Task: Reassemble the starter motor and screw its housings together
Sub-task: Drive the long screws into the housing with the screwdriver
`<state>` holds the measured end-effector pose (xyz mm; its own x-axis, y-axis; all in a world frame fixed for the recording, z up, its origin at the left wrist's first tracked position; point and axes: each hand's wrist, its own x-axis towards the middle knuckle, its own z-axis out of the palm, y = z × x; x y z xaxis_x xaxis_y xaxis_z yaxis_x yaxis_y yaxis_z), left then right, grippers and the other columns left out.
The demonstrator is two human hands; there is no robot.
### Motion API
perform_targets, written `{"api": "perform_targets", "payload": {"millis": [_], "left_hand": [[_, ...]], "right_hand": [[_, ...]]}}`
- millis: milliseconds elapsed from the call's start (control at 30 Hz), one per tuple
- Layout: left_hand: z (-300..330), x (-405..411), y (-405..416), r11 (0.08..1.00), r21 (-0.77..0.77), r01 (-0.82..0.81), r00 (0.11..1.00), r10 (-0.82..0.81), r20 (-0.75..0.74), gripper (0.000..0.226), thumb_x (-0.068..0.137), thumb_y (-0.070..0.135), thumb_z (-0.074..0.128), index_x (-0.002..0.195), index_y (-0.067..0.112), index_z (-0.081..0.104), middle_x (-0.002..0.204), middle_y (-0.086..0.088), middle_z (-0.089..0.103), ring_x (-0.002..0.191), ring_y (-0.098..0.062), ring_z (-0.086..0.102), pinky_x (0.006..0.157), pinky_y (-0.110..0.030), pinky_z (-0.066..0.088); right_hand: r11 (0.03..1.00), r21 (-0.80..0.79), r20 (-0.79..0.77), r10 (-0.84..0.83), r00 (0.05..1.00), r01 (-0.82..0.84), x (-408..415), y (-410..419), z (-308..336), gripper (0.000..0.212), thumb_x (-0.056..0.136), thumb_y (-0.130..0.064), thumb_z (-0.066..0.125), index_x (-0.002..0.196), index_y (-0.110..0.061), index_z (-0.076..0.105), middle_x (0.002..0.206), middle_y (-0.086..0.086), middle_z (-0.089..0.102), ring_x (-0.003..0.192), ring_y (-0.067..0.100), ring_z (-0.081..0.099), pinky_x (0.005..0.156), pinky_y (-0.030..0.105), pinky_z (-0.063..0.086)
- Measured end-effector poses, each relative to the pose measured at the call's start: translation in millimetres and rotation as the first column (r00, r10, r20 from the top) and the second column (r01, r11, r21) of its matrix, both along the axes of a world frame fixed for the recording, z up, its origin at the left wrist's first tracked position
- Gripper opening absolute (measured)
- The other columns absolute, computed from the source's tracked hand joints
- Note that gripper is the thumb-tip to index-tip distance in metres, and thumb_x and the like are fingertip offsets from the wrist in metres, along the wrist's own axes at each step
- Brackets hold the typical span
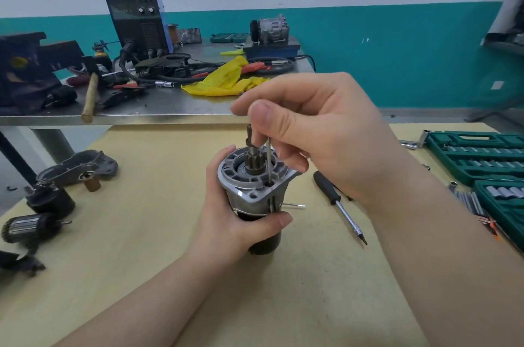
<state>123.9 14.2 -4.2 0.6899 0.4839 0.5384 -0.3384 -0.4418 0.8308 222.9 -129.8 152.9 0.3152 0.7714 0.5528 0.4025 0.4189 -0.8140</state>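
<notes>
Beneath right fingers (pixel 266 114), bolt (pixel 268 161)

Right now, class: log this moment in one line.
left hand grips starter motor | right hand pinches through bolt into housing hole | screwdriver on table

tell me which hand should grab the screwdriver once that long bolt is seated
Right. The screwdriver lies just beside the right hand, which pinches the bolt; the left hand grips the starter motor.

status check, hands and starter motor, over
Left hand grips upright black-bodied starter motor. Right hand pinches thin long steel bolt, tip in aluminium housing hole. Nothing blocking.
</notes>
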Motion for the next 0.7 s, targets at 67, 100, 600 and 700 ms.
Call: {"api": "perform_targets", "payload": {"millis": [67, 100, 600, 700], "left_hand": [[-1.2, 0.8, 0.1, 1.0, 0.008, 0.0, 1.0, 0.0, -0.003, 0.113, 0.059, 0.035, 0.1, 0.148, 0.053, 0.034, 0.142, 0.027, 0.058, 0.133, -0.002, 0.06, 0.099, -0.01, 0.049], [-1.4, 1.0, -0.4, 1.0, 0.012, -0.003, 1.0, 0.003, -0.004, 0.113, 0.059, 0.035, 0.101, 0.148, 0.053, 0.034, 0.142, 0.027, 0.058, 0.133, -0.001, 0.061, 0.098, -0.009, 0.049], [0.1, -1.4, -5.7, 0.997, 0.081, -0.007, 0.999, 0.003, 0.044, 0.11, 0.059, 0.03, 0.098, 0.148, 0.046, 0.036, 0.14, 0.022, 0.06, 0.132, -0.006, 0.062, 0.099, -0.01, 0.049], [1.7, -1.1, -7.1, 0.997, 0.08, -0.006, 0.999, 0.002, 0.041, 0.11, 0.058, 0.03, 0.098, 0.146, 0.049, 0.036, 0.139, 0.024, 0.06, 0.131, -0.004, 0.063, 0.098, -0.009, 0.049]], "right_hand": [[1.0, -0.015, -0.1, 0.018, 0.995, -0.02, -4.7, 6.2, -1.9, 0.008, 0.092, -0.02, 0.076, 0.097, -0.016, 0.08, 0.067, 0.004, 0.069, 0.046, 0.006, 0.054, 0.041, 0.019, 0.04], [1.0, -0.011, -0.14, 0.01, 0.99, -0.012, -8.3, 9.6, -2.9, 0.006, 0.09, -0.02, 0.079, 0.094, -0.017, 0.079, 0.065, 0.003, 0.068, 0.044, 0.006, 0.053, 0.041, 0.017, 0.04], [0.962, -0.186, -0.311, 0.134, 0.941, -0.199, -0.6, -3.1, 7.0, 0.013, 0.095, -0.02, 0.061, 0.098, -0.013, 0.071, 0.064, 0.007, 0.058, 0.05, 0.014, 0.039, 0.045, 0.025, 0.038], [0.94, -0.161, -0.367, 0.226, 0.902, -0.301, 7.3, -7.1, 4.9, 0.012, 0.096, -0.012, 0.06, 0.105, -0.009, 0.068, 0.074, 0.009, 0.065, 0.051, 0.01, 0.046, 0.051, 0.025, 0.043]]}}
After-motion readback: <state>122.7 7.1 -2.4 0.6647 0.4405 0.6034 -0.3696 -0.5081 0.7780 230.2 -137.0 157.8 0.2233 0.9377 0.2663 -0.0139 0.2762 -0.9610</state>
